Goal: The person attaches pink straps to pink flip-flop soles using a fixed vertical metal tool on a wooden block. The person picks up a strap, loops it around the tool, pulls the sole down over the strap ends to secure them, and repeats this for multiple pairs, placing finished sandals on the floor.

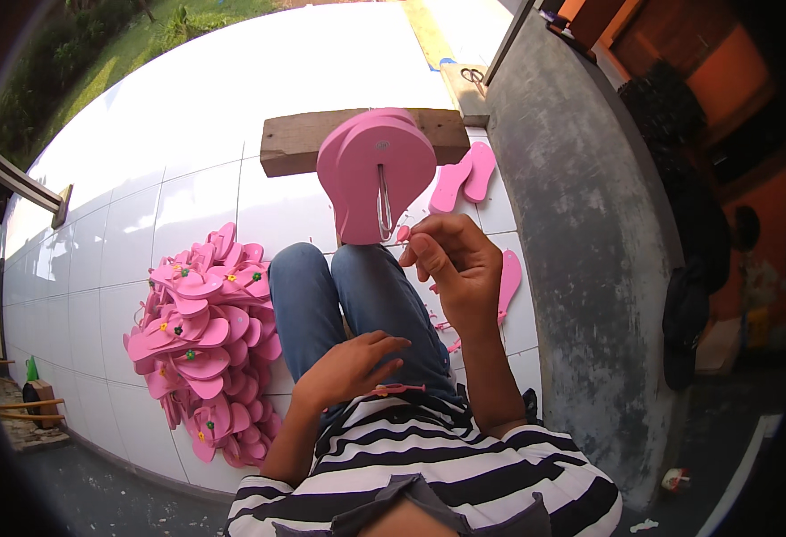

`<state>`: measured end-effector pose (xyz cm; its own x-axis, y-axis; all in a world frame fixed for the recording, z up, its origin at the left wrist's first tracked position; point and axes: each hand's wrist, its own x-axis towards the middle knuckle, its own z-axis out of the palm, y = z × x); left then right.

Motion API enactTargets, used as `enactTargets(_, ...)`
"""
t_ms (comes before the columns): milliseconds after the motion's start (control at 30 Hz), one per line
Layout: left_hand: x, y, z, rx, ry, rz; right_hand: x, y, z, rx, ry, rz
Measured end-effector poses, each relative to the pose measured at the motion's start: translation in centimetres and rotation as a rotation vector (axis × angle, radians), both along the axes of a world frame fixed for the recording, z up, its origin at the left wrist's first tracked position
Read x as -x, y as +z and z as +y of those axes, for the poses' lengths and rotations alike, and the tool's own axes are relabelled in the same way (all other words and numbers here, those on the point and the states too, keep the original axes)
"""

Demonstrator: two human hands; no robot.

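A pink flip-flop sole (357, 188), with another partly hidden behind it, stands against a wooden beam (287, 148) beyond my knees. A thin metal loop (384, 204) sticks out of its front, below a small grey round mark. Just right of the sole, my right hand (456, 267) is closed, thumb against fingers, on a small pink piece (403, 234); the rest of that piece is hidden. My left hand (348, 369) rests over my lap with its fingers stretched out, nothing seen in it. A pink flip-flop strap (399, 389) lies on my lap near those fingertips.
Left of my legs, a large heap of pink flip-flops (200, 331) with coloured flowers lies on white tiles (129, 242). Loose soles (465, 174) and straps (449, 333) lie to the right. Scissors (474, 79) sit on a block by the low grey wall (581, 224).
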<state>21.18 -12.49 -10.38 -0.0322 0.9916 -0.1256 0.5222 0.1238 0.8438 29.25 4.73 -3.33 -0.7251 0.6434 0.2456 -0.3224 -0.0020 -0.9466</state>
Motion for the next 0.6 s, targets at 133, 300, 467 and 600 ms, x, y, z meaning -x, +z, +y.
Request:
enactTargets(133,4.4,4.9,1.4,-0.227,0.256,0.058,0.4,-0.2,-0.3,-0.02,0.008,0.044)
enactTargets(300,8.1,9.2,3.8,-0.696,0.572,0.251,0.9,-0.9,-0.8,-0.047,-0.067,0.046)
enactTargets(467,9.6,11.8,6.8,-0.833,0.618,0.405,1.0,-0.8,-0.6,-0.263,-0.139,-0.006)
enactTargets(600,9.7,12.0,8.9,-0.806,0.569,0.381,1.1,-1.3,-0.9,-0.381,-0.113,-0.072)
